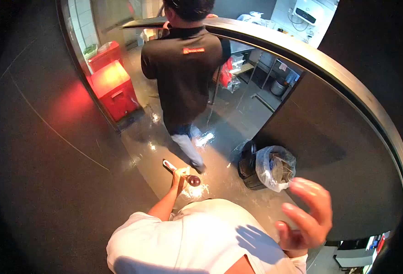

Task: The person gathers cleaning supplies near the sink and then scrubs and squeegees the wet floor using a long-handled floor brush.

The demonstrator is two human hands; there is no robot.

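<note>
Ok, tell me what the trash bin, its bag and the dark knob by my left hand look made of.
The trash bin is probably black plastic, dark with a dull sheen, though painted metal is possible. Its bag looks like thin clear plastic film, see-through and crinkled. The dark knob by your left hand is glossy, catching highlights; varnished wood or hard plastic, I can't tell.

Black shirt (orange-red patch), red box
</note>
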